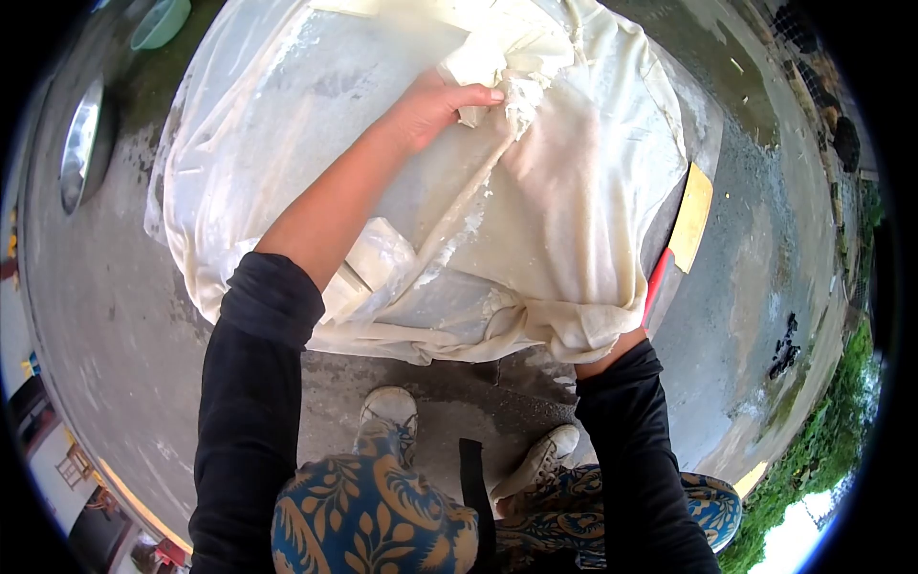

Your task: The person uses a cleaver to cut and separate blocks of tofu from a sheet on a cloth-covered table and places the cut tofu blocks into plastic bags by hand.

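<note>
A wide cream cloth lies over a low surface in front of me, wet and wrinkled, with white crumbs along a fold. At its far side my left hand is closed on a soft white slab, thumb pressed near its crumbly edge and fingers partly hidden. Close to the near right corner, my right hand reaches under the cloth; the bunched cloth covers its fingers. Below my left forearm sits a pale block, partly covered by the arm.
A metal basin and a pale green bowl stand on the concrete floor at left. A yellow board and a red strip lie at the cloth's right edge. My shoes are just below the near edge.
</note>
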`<control>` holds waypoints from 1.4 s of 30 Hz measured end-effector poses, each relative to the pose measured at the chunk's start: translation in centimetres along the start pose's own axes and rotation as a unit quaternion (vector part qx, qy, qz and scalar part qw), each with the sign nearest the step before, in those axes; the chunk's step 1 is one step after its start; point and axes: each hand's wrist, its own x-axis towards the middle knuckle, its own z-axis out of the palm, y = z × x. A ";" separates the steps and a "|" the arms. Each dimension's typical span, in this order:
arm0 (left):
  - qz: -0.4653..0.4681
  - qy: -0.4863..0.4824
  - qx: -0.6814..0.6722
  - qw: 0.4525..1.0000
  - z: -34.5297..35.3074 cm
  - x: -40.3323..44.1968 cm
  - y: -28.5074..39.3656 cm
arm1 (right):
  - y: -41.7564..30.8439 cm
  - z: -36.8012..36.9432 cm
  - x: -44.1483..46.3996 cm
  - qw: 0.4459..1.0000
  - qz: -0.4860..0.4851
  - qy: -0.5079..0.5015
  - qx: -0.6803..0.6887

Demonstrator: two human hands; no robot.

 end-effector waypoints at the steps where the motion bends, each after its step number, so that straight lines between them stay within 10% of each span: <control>1: 0.011 0.032 -0.008 0.999 0.2 0.0 -0.2 | -0.1 -0.1 0.1 1.000 -0.002 -0.002 -0.001; 16: 0.036 0.178 0.117 0.976 1.5 0.7 -0.7 | -0.9 -1.1 1.0 1.000 0.002 -0.011 -0.010; 42: -0.051 0.084 -0.065 0.993 -3.4 1.1 0.6 | -0.8 -1.0 -0.2 1.000 -0.008 -0.012 -0.005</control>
